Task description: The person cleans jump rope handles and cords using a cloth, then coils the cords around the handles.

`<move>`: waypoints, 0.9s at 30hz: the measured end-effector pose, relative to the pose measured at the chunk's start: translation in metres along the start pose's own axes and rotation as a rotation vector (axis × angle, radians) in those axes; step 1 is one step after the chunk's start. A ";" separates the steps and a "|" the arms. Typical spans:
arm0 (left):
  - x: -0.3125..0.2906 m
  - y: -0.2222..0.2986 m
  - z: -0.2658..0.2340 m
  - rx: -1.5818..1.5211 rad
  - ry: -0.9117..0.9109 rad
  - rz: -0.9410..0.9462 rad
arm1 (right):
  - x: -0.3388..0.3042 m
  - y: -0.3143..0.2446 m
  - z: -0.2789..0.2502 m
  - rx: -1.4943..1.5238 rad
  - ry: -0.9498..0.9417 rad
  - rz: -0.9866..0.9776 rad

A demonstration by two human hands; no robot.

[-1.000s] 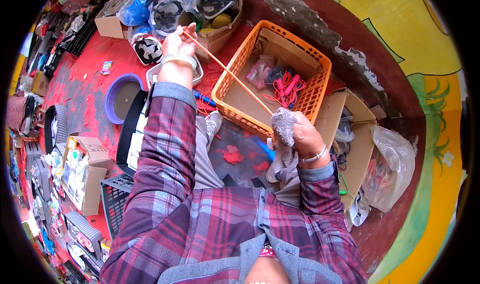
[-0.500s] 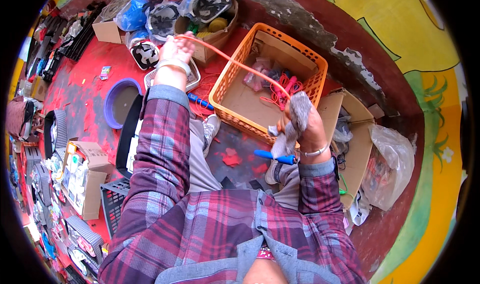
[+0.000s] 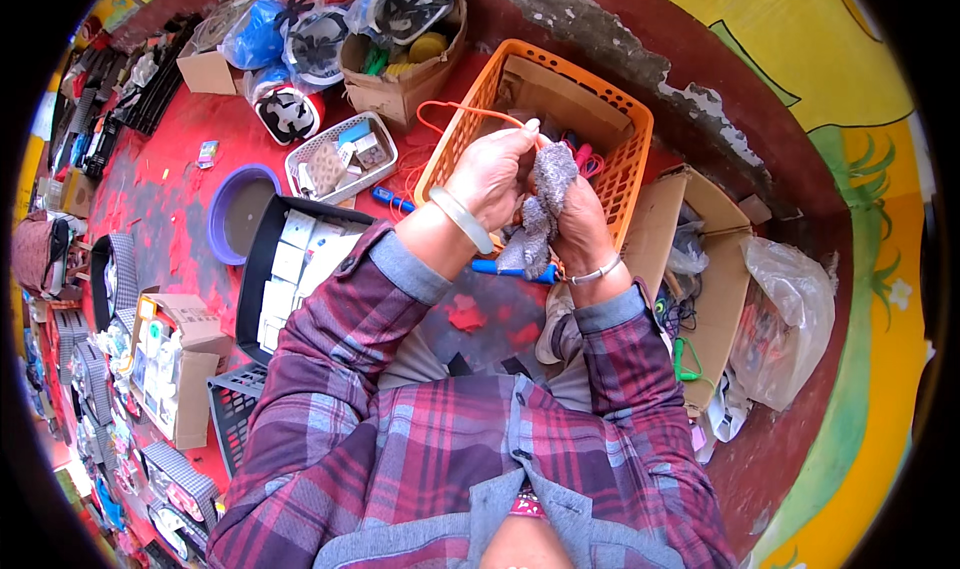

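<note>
My left hand (image 3: 490, 181) is closed, pinching the orange cord (image 3: 470, 109) of a jump rope close to my right hand. In my right hand (image 3: 583, 219) is a fuzzy grey cloth (image 3: 552, 174), wrapped about the cord; part of it hangs below my fingers. Under the cloth a blue jump rope handle (image 3: 487, 267) sticks out to the left. A loop of the cord arches over the left rim of the orange plastic basket (image 3: 478, 94). Pink jump rope handles (image 3: 584, 155) lie inside the basket, partly hidden by my hands.
Another blue handle (image 3: 391, 199) lies on the floor beside the white basket (image 3: 296, 174). Further left are a purple basin (image 3: 222, 197) and a black bin (image 3: 262, 254) of small boxes. An open cardboard box (image 3: 715, 319) stands at right. Bagged helmets (image 3: 400, 9) sit at the back.
My left hand has come back from the far left to my right hand, and the stretched cord has slackened into a loop. The right hand with the cloth has shifted slightly left.
</note>
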State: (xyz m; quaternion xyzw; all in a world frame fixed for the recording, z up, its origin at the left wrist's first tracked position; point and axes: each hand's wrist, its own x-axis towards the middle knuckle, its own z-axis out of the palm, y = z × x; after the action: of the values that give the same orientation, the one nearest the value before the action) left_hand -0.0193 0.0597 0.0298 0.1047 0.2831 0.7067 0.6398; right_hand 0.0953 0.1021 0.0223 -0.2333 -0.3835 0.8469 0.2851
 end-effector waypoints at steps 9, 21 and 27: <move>0.008 0.009 -0.006 -0.084 0.099 0.287 | -0.011 0.008 0.000 -0.211 -0.061 0.030; 0.014 0.035 -0.024 -0.056 0.205 0.361 | -0.024 0.000 -0.003 -0.658 -0.243 0.057; 0.018 0.104 -0.044 -0.106 0.401 0.672 | -0.035 0.015 -0.024 -0.856 -0.495 -0.014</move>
State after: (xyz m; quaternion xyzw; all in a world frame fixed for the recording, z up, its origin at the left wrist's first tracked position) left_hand -0.1326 0.0628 0.0454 0.0184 0.3157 0.8968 0.3095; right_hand 0.1314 0.0832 0.0022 -0.1186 -0.7547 0.6414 0.0698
